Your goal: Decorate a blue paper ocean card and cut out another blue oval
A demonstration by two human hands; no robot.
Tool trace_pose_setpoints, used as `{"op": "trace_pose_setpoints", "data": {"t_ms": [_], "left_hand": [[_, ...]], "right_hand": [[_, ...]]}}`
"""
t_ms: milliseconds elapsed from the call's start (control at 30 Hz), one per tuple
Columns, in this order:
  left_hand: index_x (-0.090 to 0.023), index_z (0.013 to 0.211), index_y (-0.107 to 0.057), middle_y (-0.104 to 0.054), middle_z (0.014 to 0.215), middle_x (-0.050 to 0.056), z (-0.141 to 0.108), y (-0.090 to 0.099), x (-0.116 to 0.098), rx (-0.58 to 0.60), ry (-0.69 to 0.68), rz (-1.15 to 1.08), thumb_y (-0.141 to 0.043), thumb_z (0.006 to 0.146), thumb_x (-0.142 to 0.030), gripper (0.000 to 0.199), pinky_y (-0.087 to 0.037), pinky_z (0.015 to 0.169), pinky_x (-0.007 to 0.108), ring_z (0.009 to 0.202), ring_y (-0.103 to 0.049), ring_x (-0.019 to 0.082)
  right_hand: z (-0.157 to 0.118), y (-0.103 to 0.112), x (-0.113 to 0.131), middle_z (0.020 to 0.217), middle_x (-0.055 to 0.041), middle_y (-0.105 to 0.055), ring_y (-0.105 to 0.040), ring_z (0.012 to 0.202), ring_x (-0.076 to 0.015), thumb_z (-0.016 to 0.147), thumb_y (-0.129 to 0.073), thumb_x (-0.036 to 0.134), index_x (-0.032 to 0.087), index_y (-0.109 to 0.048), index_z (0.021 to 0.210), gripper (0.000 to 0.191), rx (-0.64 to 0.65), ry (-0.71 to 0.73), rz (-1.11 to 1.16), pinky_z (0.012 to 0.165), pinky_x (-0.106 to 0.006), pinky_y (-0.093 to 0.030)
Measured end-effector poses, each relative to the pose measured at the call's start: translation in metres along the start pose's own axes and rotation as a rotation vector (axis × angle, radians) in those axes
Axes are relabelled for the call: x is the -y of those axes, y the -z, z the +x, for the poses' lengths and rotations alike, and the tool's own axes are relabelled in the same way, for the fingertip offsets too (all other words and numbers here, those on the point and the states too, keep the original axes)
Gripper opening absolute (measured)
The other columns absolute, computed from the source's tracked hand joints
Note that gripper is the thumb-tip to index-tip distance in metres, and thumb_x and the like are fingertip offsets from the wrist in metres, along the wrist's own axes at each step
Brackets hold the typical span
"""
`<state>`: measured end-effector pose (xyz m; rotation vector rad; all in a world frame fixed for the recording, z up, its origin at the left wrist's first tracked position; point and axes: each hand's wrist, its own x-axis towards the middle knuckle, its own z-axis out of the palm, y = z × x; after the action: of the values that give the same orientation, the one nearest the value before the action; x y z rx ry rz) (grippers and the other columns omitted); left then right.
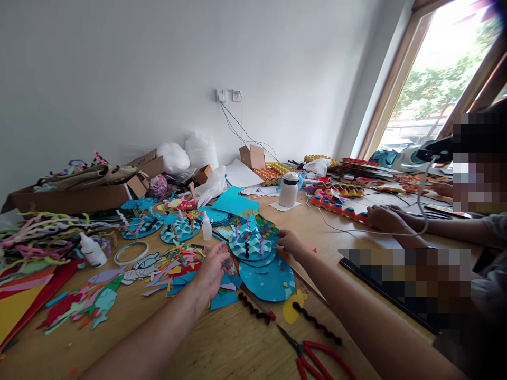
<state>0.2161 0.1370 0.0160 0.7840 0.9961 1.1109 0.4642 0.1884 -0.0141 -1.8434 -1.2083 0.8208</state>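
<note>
A round blue paper craft with wavy blue strips (253, 245) stands in front of me, with twisted pipe cleaners rising from it. At its right edge, the fingers of my right hand (292, 243) are closed on a green paper fish with coloured dots (267, 228). To the left of the craft, my left hand (216, 268) hovers near its rim, fingers loosely apart and holding nothing. A plain blue paper disc (269, 279) lies just below the craft. Brown twisted pipe cleaners (320, 324), a yellow paper fish (291, 310) and red-handled scissors (312, 356) lie nearer to me.
Glue bottles (93, 250) (206, 227), a tape roll (130, 253) and many paper scraps (184, 261) lie at left. Two similar crafts (180, 230) stand behind. A white jar (289, 191) is farther back. A co-worker's hands (386, 219) rest at right beside a painted egg-carton strip (340, 210).
</note>
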Motion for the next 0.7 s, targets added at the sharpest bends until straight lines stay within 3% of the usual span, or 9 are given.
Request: {"op": "trace_pose_setpoints", "data": {"t_ms": [167,267,367,433,533,667,700], "left_hand": [[-0.016,0.075,-0.055,-0.06,0.071,0.001,-0.028,0.02,-0.014,0.078,-0.029,0.09,-0.063,0.069,-0.013,0.01,-0.042,0.059,0.021,0.065,-0.057,0.011],[-0.016,0.066,-0.052,-0.057,0.058,-0.003,-0.05,0.029,-0.017,0.137,-0.015,0.16,-0.068,0.064,-0.018,0.016,-0.04,0.055,0.021,0.055,-0.053,0.009],[-0.017,0.063,-0.051,-0.056,0.056,-0.004,-0.077,0.034,-0.016,0.219,-0.013,0.239,-0.07,0.061,-0.025,0.02,-0.037,0.054,0.021,0.052,-0.051,0.008],[-0.016,0.063,-0.052,-0.057,0.056,-0.004,-0.096,0.036,-0.017,0.289,-0.021,0.302,-0.069,0.06,-0.028,0.02,-0.037,0.054,0.022,0.05,-0.05,0.008],[-0.016,0.06,-0.053,-0.054,0.05,-0.005,-0.126,0.038,-0.02,0.392,-0.04,0.41,-0.065,0.06,-0.026,0.015,-0.036,0.05,0.022,0.046,-0.048,0.009],[-0.017,0.051,-0.051,-0.049,0.047,-0.005,-0.168,0.047,-0.023,0.531,-0.078,0.602,-0.059,0.066,-0.025,0.019,-0.033,0.045,0.022,0.043,-0.044,0.01],[-0.018,0.051,-0.049,-0.047,0.048,-0.005,-0.177,0.051,-0.021,0.614,-0.17,0.757,-0.054,0.072,-0.023,0.022,-0.032,0.044,0.022,0.044,-0.044,0.009]], "right_hand": [[-0.035,0.029,0.005,0.065,-0.0017,-0.058,-0.052,0.056,-0.0118,0.063,-0.057,0.011,0.015,-0.06,0.077,0.015,-0.075,-0.031,0.012,0.049,-0.022,-0.039],[-0.062,0.043,0.009,0.062,-0.0026,-0.056,-0.051,0.055,-0.0124,0.064,-0.054,0.012,0.014,-0.058,0.074,0.012,-0.072,-0.02,0.015,0.048,-0.022,-0.038],[-0.092,0.043,0.014,0.064,-0.0015,-0.056,-0.048,0.054,-0.0114,0.063,-0.053,0.014,0.016,-0.057,0.072,0.011,-0.056,0.037,0.022,0.046,-0.022,-0.037],[-0.115,0.033,0.02,0.062,0.0005,-0.055,-0.049,0.054,-0.0116,0.062,-0.052,0.017,0.017,-0.057,0.072,0.012,0.011,0.12,0.027,0.047,-0.021,-0.037],[-0.151,0.006,0.037,0.058,0.0019,-0.053,-0.048,0.053,-0.0122,0.062,-0.051,0.021,0.017,-0.057,0.071,0.011,0.258,0.323,-0.051,0.05,-0.023,-0.038],[-0.201,-0.034,0.069,0.062,-0.0004,-0.059,-0.051,0.058,-0.0131,0.069,-0.045,0.016,0.016,-0.062,0.074,0.018,0.426,0.609,-0.382,0.054,-0.023,-0.037],[-0.212,-0.043,0.078,0.067,-0.0017,-0.062,-0.053,0.062,-0.0136,0.069,-0.044,0.013,0.016,-0.063,0.075,0.02,0.45,0.69,-0.45,0.057,-0.023,-0.038]]}}
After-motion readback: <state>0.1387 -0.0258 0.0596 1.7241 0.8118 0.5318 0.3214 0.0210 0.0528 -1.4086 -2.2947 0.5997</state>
